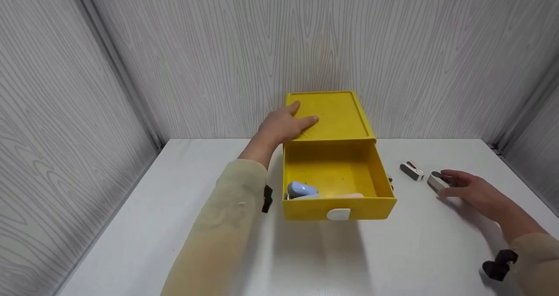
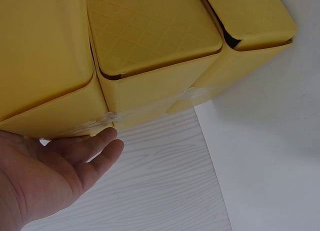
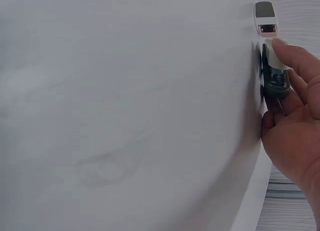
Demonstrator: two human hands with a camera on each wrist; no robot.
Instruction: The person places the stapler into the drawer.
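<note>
Yellow box (image 1: 332, 112) under left hand (image 1: 284, 125).

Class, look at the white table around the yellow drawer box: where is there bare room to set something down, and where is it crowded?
Bare patches: the table left of the yellow drawer box, and the near strip before the open drawer. Crowded: right of the box, where the right hand pinches a small stapler beside a second stapler. The left hand rests on the box top.
</note>
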